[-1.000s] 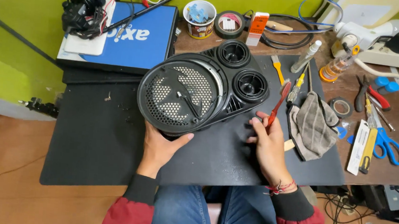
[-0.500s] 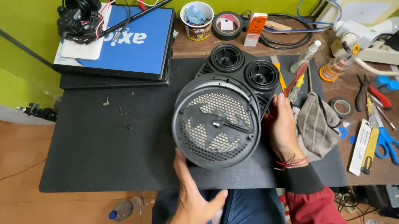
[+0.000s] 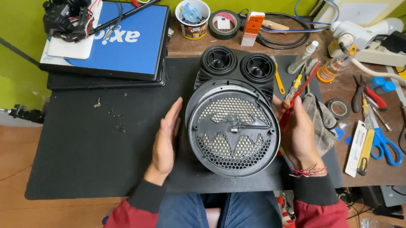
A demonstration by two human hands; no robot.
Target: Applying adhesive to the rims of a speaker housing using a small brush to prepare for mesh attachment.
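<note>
Nearest the camera, the person's knees in blue jeans [image 3: 234, 216] sit just under the edge of the black mat [image 3: 90, 158] that covers the surface. On the mat, right in front, lies the black speaker unit [image 3: 233, 125], face up, its big round grille with a bat-shaped badge toward the person and its two small round cones toward the wall.

The left hand [image 3: 165, 140] lies flat and released against the grille's left rim, steadying it without gripping anything. The right hand [image 3: 301, 135] presses against the right rim and is closed around a red-handled screwdriver [image 3: 297, 94], whose tip points up and away from the speaker.

A few small screws [image 3: 115, 115] lie loose on the mat to the left, well apart from the speaker, so some fasteners appear to be already out; whether any remain in the grille cannot be made out from this view. The grille itself is in place on the housing, so opening it up looks undone as yet.

Farther off, a grey rag [image 3: 319, 120] lies just beside the right hand, blue scissors [image 3: 384, 145] lie to the right, and a blue laptop [image 3: 117, 41] sits at the back left.
</note>
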